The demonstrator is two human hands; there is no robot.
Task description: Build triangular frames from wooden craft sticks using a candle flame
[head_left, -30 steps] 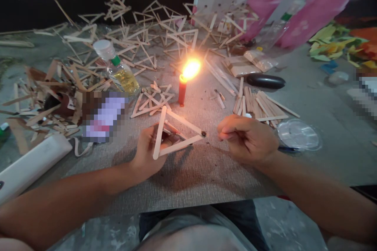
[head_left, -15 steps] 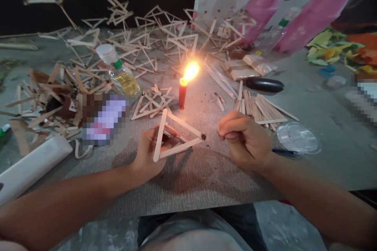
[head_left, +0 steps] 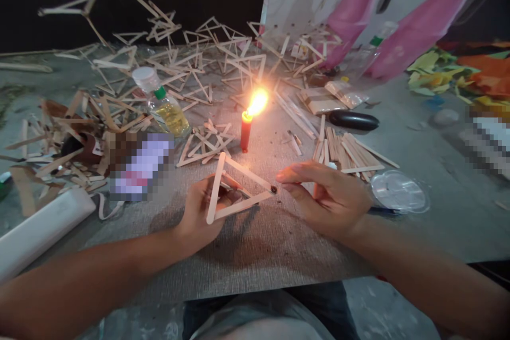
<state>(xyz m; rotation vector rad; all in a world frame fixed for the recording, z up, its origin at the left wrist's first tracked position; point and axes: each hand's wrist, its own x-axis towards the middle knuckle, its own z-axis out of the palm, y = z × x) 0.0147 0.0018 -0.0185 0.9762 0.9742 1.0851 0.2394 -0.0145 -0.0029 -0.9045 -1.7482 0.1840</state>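
My left hand grips a triangle of wooden craft sticks by its left side, holding it just above the grey mat. The triangle's right corner has a dark, charred tip. My right hand is beside that corner, its fingers stretched out toward the dark tip and holding nothing. A lit red candle stands on the mat a little beyond the triangle.
Loose craft sticks lie right of the candle, with a clear plastic lid and a black oblong object. A bottle of yellow liquid and several stick triangles fill the back. A white tube lies at left.
My right hand has unfolded from a closed fist into stretched fingers and moved left, up to the triangle's charred corner. My left hand keeps the triangle where it was.
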